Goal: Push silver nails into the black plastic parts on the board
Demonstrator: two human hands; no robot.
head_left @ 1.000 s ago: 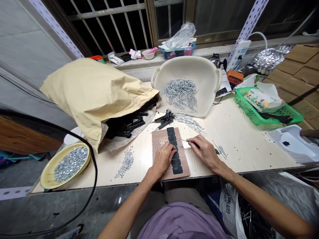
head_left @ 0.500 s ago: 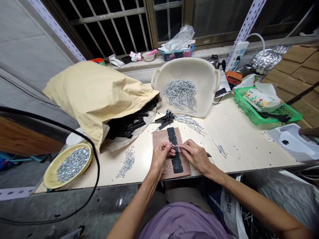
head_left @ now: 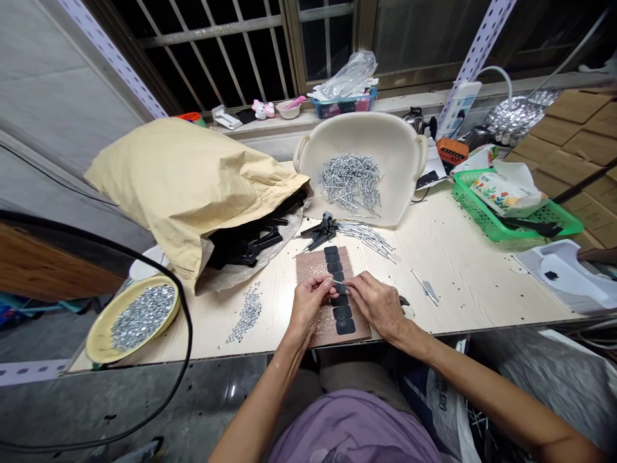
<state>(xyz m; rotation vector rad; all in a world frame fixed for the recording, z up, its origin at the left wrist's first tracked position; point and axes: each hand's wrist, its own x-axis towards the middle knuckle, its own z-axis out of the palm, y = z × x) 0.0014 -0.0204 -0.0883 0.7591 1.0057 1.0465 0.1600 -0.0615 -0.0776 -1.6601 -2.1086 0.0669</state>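
At lower centre, the right hand (head_left: pixel 378 302) pinches a pin (head_left: pixel 339 282) over the board (head_left: pixel 308 262); the left hand (head_left: pixel 307 303), on the black strip (head_left: pixel 342 313) a second ago, now meets its left end, grip unclear.

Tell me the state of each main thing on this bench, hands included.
Left hand, pinched shut at the thin rod
Right hand, pinched shut on the rod
Brown board, lying flat under the hands
Beige sack, on its side, mouth open
White basin, tilted, holding metal pins
Yellow bowl, holding small shiny pieces
Green basket, upright, holding a packet
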